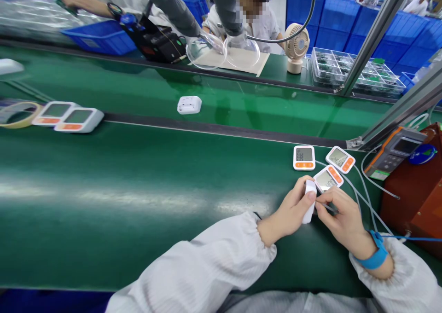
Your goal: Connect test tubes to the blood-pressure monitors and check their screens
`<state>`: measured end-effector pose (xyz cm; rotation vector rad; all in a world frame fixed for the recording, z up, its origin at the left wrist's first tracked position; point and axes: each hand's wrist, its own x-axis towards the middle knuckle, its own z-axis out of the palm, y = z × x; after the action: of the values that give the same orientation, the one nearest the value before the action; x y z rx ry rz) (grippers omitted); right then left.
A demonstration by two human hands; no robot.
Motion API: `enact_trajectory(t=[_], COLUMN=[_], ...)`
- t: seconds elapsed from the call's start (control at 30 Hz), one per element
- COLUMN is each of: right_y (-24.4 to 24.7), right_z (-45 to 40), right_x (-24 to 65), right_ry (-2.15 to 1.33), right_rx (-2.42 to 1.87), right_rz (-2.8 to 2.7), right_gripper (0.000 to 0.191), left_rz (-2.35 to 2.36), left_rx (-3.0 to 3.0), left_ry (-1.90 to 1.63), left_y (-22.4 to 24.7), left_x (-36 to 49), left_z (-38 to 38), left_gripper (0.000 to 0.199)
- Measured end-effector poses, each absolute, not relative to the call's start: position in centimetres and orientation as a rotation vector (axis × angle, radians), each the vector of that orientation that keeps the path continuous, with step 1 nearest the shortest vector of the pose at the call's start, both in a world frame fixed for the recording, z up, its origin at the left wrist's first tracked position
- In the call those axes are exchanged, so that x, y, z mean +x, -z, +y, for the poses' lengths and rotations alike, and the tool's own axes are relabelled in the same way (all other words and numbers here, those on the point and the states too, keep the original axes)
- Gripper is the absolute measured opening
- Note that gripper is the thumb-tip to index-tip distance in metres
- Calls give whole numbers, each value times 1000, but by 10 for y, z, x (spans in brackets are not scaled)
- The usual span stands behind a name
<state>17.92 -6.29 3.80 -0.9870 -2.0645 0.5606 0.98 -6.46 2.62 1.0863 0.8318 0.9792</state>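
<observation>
My left hand (290, 207) is closed around a small white digital meter (310, 202), held up on its edge so that its display is turned out of sight. Close against the meter's right side, my right hand (345, 216) pinches the end of a thin grey tube (330, 207). Whether the tube's tip is inside the meter is hidden by the fingers. Just beyond my hands lie three like meters with orange buttons: one at the left (304, 158), one at the right (340, 159) and a nearer one (327, 179). Their displays show digits.
At the right stand a red-brown box (414, 198) and an orange-grey handheld instrument (395, 152), with grey tubes around them. Two meters (78, 120) and a tape roll (20, 115) lie far left. Another white unit (189, 104) sits on the belt. Co-workers sit beyond it.
</observation>
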Motion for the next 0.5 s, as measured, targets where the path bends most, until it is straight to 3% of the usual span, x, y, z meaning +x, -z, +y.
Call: enact_trajectory(t=[0.17,0.3,0.4,0.5], right_y=[-38,-41,-41,-36], right_z=[-60,-58,-62,-67], right_x=[180,180,182,183], right_ry=[-554,-274,-106,-374], right_rx=[-947,-941,-959,-989], right_rz=[-2113,-2118,-2037,-2138], right_gripper=[13,8,15,32], left_rz=[847,835,862,893], left_rx=[1084,948,888,868], left_ry=[-984,-987,-1059,-1152], left_y=[-22,-18,-18,-18], left_x=[10,10,10,10], left_z=[-65,-63,-61,-59], left_gripper=[69,73,76,80])
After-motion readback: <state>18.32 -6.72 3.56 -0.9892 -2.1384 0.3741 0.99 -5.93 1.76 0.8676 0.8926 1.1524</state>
